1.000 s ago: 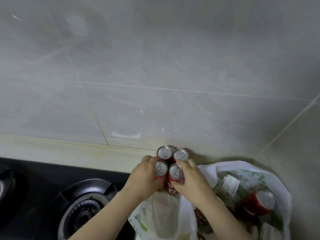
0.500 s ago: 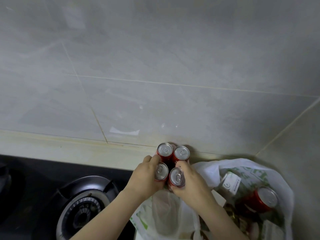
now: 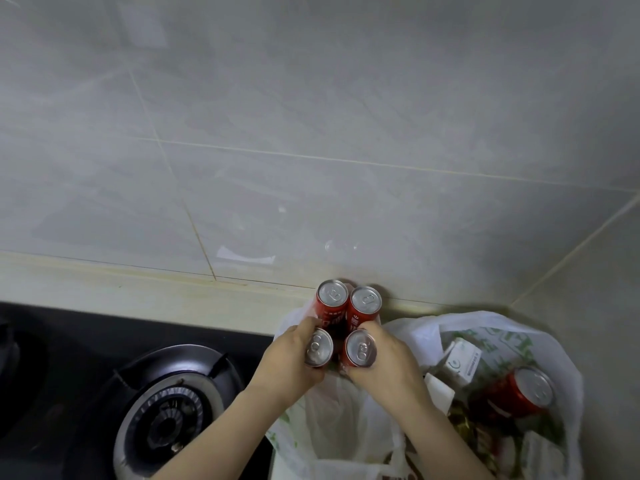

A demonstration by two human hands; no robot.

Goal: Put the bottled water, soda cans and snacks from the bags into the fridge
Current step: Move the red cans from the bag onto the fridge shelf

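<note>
Soda cans [image 3: 334, 315], four red ones standing upright in a tight square, are pressed together over the white bag [image 3: 346, 427] on the bench [image 3: 138, 299] (close to the tiled wall). The left hand [image 3: 289, 363] curls round the front-left can and the right hand [image 3: 384, 367] round the front-right. A fifth can [image 3: 519, 393] lies in the printed bag [image 3: 568, 372].

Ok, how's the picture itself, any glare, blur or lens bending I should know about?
Head view: soft, even light, with small glints on the wall tiles above the four cans, whose tops shine. Head view: the grout lines bow slightly from the wide lens. Head view: the burner sits in dim shadow at lower left; little motion blur.
</note>
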